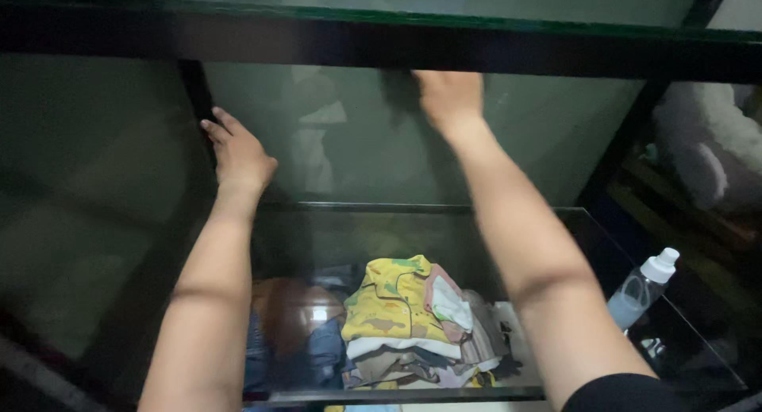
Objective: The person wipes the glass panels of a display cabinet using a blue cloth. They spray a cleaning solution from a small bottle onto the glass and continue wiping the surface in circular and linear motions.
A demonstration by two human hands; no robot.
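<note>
Dim greenish wall [516, 134] behind black-framed glass shelving [397, 43]; folded clothes pile [397, 317] under glass; light low.

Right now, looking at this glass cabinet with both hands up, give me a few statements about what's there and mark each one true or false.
1. The left hand rests against the dark upright frame of the cabinet. True.
2. The right hand holds the plastic bottle. False: it is raised to the dark top rail, and the bottle stands apart on the glass shelf at the right.
3. A folded yellow patterned garment lies on top of the pile of clothes under the glass shelf. True.
4. The bottle has a red cap. False: the cap is white.
5. Both hands are inside the pile of clothes. False: both are up near the frame, above it.
</note>
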